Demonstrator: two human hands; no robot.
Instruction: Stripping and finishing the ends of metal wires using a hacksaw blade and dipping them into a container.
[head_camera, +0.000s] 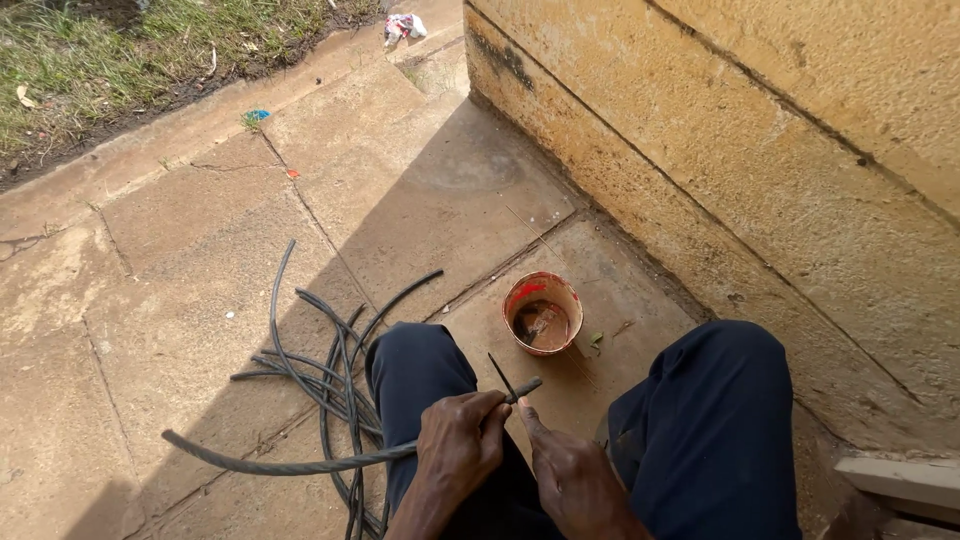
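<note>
My left hand (456, 447) grips a thick grey cable (300, 465) near its end, which pokes out to the right between my knees. A thin dark strand (502, 377) sticks up from that end. My right hand (570, 480) sits just right of the cable tip, its thumb reaching up toward the tip; whether it holds anything is hidden. The cable runs left from my fist across the paving. A small round tub (543, 312) with red smears and dark residue inside stands on the slab ahead of my knees.
A tangle of grey cables (320, 370) lies on the paving left of my left leg. A rough yellow wall (780, 170) rises at right. Grass (120, 50) borders the slabs at top left, with litter (403, 27) at the far end.
</note>
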